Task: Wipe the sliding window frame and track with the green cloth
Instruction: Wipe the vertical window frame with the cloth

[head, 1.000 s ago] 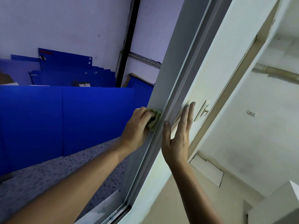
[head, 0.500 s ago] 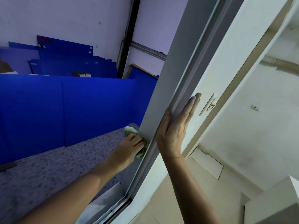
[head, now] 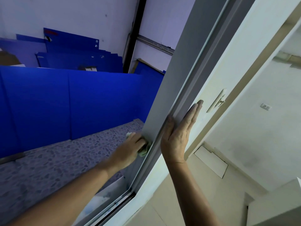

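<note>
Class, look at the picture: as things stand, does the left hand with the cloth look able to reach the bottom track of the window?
Probably yes. The left hand presses the green cloth on the upright frame, and the frame runs unobstructed down to the bottom track. The right hand rests higher, out of the way.

Left of the grey metal window frame (head: 164,101): left hand (head: 128,148) on crumpled green cloth (head: 143,151) (touching it); right: flat right hand (head: 176,136).

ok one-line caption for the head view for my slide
Left hand rubs a green cloth on the sliding window frame while the right hand rests flat alongside.
</note>
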